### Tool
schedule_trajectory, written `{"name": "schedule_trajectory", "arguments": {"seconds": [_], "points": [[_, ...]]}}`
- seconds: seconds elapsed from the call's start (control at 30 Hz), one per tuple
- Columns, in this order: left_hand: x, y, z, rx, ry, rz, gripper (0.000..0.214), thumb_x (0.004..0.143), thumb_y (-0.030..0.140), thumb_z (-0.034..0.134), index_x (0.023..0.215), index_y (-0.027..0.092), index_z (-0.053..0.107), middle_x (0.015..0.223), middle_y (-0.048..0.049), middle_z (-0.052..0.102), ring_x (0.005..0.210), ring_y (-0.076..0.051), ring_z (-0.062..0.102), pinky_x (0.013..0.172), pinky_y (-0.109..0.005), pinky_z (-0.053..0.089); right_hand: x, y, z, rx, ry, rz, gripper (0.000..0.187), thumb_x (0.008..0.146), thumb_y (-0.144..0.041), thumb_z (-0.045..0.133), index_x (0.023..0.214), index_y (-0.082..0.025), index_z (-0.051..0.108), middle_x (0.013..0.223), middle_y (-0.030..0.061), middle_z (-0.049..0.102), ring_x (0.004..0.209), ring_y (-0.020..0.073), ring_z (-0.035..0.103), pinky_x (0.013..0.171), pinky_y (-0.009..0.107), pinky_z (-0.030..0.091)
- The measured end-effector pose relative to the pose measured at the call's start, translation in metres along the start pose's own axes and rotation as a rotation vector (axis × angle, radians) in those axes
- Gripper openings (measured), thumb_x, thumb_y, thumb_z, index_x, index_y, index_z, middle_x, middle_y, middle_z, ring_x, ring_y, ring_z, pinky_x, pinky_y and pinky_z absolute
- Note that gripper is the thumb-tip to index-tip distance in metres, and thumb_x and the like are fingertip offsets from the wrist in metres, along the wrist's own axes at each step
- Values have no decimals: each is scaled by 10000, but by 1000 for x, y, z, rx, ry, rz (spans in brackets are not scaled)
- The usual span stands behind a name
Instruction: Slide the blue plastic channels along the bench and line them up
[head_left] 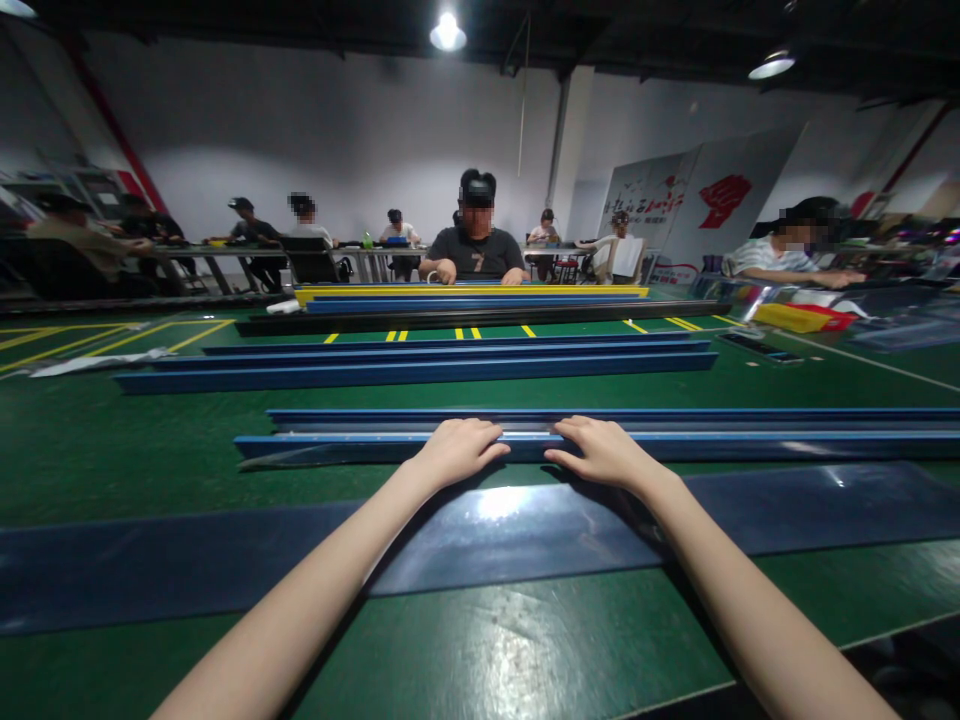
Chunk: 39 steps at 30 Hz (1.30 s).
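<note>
Two hands point(463, 448) point(601, 450) pinch a blue rail point(360, 448) on a green table point(480, 640); pale wall point(337, 130) beyond, lamps point(448, 34) above.

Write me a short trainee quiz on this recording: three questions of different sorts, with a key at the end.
1. Multiple choice: What are the left hand and right hand resting on?
A. the phone
B. a blue rail
C. the yellow rail

2. True or false: A glossy strip lies nearer the camera than that blue rail.

3. Short answer: Which hand is nearer the blue rail's visible left end?

Key:
1. B
2. True
3. The left hand
</note>
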<state>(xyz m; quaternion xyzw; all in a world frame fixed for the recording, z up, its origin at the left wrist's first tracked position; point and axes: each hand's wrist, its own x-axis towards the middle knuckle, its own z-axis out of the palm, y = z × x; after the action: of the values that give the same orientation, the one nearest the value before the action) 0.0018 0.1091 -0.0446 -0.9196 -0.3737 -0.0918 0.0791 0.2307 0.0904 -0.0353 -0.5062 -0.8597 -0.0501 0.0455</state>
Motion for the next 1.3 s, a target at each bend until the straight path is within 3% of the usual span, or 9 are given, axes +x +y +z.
{"name": "schedule_trajectory", "arguments": {"seconds": [0.33,0.7,1.3], "points": [[0,2,-2,14,-17,-8,330,890,413,292,886,187,534,914,-34,634,839,-183,587,648,-258,422,0,0,2,-44,26,-16,388,854,-469,345,979,-181,573,978,84,622,900,204,559,683,252,363],[0,3,-2,15,-28,-21,343,889,426,282,887,191,532,900,-36,634,829,-181,588,648,-254,423,6,-7,5,-65,63,-47,366,893,-398,307,811,-178,588,814,50,616,784,150,549,605,228,311],[0,0,-6,-36,-46,-10,326,880,437,319,957,204,533,929,-49,635,860,-192,589,681,-261,420,2,3,-9,-156,41,-38,396,863,-395,353,672,-174,620,747,56,634,740,160,558,549,245,263]]}}
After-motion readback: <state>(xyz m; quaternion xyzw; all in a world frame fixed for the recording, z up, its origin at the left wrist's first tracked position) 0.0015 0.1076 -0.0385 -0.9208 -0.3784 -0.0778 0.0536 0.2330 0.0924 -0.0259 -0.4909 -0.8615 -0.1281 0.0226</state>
